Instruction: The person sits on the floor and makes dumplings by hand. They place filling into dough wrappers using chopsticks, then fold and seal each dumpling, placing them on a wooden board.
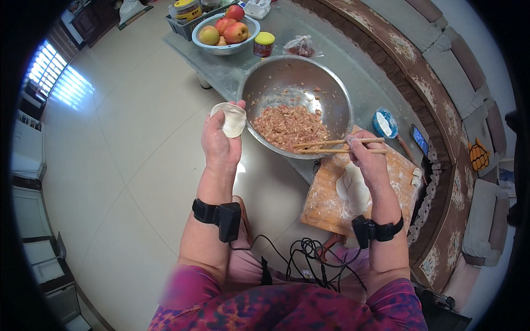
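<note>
Nearest, a rectangular, flour-dusted wooden board (320, 201) bears overlapping pale dough rounds (358, 190), some hidden by the right wrist and forearm; what supports the board's near edge is hard to make out. A little farther, the left hand (218, 138) holds a thin, creamy-white round dough wrapper (234, 120) beside the bowl, thumb over its edge, most fingers concealed behind it. The right hand (369, 160) is closed around two slim wooden chopsticks (326, 150), whose tips reach over the rim to the coarse, pinkish-brown minced filling (290, 126); whether they grip any is unclear. The filling lies in a wide, smeared stainless-steel bowl (287, 83) on the grey-green glass surface (359, 88). Beyond stands a pale-blue plastic basin (223, 51) of red and yellow fruit.
</note>
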`<action>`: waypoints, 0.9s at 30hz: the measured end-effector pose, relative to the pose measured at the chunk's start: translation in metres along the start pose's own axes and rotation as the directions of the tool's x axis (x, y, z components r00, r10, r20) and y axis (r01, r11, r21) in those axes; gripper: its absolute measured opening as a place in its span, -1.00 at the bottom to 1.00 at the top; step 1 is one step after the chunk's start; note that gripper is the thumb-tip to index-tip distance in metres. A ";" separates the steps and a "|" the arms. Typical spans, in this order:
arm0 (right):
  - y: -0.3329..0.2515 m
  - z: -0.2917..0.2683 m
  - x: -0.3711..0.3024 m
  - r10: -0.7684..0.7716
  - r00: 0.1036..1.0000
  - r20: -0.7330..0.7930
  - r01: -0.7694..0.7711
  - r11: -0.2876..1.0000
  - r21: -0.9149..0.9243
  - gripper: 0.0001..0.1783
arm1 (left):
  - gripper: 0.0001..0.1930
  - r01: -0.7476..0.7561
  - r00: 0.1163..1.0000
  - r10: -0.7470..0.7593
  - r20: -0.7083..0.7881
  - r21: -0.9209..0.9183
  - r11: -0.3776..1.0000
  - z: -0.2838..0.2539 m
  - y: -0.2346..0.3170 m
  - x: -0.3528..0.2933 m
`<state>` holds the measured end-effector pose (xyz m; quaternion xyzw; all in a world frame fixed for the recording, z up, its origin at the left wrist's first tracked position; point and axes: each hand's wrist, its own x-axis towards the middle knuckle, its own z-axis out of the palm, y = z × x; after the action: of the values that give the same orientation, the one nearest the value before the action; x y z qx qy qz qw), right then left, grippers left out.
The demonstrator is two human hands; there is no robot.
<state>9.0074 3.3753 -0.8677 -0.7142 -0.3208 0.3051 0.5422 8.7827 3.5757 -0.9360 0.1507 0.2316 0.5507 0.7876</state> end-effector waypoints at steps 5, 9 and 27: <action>0.017 0.010 -0.008 0.156 0.987 -0.031 -0.141 0.947 0.289 -0.83 | -0.72 0.003 1.000 -0.002 0.028 -0.026 1.000 -0.002 0.003 -0.001; 0.025 0.014 -0.012 0.289 0.957 -0.021 -0.233 0.809 0.540 -0.82 | -0.73 0.006 1.000 -0.006 0.005 -0.028 1.000 0.003 0.008 -0.001; -0.024 0.036 -0.079 -0.361 0.906 -0.220 0.419 0.840 0.344 -0.86 | -0.38 0.447 0.879 -0.399 0.260 -0.158 0.880 0.047 0.023 -0.050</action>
<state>8.9286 3.3387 -0.8458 -0.5340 -0.3529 0.1916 0.7440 8.7747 3.5379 -0.8750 0.0706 0.1100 0.3658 0.9215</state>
